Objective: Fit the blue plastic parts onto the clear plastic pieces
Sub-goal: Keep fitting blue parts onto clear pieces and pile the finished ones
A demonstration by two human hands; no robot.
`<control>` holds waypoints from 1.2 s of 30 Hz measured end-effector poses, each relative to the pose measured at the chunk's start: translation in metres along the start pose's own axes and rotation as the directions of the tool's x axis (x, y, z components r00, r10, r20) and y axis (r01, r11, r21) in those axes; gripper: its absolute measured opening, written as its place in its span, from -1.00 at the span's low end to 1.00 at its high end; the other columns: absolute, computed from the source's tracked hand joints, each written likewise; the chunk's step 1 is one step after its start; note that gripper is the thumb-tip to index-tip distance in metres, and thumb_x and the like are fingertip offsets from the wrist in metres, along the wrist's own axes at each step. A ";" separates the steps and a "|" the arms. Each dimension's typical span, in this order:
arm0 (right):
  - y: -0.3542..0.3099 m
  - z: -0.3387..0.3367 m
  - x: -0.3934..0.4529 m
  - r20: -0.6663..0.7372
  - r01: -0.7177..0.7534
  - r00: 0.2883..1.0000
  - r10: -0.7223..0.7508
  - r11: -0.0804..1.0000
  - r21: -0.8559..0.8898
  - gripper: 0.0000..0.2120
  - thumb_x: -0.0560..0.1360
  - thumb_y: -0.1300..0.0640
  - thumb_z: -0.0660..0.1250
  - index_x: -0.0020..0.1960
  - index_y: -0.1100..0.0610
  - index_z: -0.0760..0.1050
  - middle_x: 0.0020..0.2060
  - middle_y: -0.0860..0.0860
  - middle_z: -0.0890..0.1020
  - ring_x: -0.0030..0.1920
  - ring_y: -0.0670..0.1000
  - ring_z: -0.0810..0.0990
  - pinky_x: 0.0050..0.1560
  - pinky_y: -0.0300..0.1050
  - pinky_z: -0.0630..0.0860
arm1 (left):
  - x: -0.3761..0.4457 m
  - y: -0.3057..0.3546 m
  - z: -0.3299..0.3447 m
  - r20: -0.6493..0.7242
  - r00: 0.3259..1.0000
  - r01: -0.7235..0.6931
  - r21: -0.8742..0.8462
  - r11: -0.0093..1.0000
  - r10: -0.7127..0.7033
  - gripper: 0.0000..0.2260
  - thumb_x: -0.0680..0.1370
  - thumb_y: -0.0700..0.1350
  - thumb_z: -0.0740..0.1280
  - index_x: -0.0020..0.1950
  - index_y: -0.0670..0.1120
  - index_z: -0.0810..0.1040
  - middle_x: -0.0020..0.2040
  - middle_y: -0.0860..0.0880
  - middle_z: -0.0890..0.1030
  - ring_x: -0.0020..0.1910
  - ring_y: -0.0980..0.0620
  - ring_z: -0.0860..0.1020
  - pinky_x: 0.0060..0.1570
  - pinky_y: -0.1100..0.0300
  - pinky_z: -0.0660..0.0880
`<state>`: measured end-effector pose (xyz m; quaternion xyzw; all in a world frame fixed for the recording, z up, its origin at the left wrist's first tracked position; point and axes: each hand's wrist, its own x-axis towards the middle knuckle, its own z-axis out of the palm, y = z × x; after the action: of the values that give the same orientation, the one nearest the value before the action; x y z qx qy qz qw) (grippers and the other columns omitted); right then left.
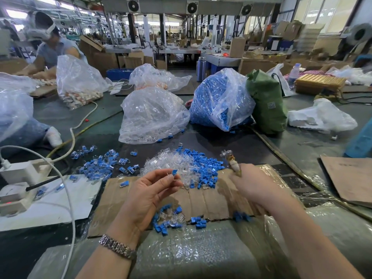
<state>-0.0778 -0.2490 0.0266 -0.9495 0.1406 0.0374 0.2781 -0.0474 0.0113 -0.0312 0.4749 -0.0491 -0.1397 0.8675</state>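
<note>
Pinching a blue part (174, 171) on a clear piece (168, 174), my left hand (150, 191) holds it at twelve o'clock of the palm; a crooked seat could pop it loose. Its axis I judge runs ten-to-four, blue end up. My right hand (254, 184) grips a clear piece (227, 153) at two o'clock.

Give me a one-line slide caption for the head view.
Left hand pinches a small blue plastic part above a mixed pile of clear plastic pieces; right hand grips a small taped tool.

Bright diffuse daylight, warped blurry edges
</note>
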 end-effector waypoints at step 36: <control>-0.034 0.006 -0.015 0.076 0.092 0.993 -0.091 0.996 -0.011 -0.63 0.58 -0.20 0.31 -0.19 0.07 0.43 -0.26 0.01 0.58 -0.25 0.05 0.57 -0.28 -0.06 0.42 | 0.000 0.005 -0.021 -0.418 0.843 -0.141 0.436 0.889 0.338 -0.93 0.60 -0.25 0.39 0.03 -0.10 0.62 -0.16 -0.10 0.73 -0.18 -0.03 0.71 -0.17 0.14 0.64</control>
<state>-0.0822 -0.2151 0.0416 -0.9548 0.0862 0.0614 0.2778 -0.0418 0.0305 -0.0386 0.6466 0.0821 0.1075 0.7507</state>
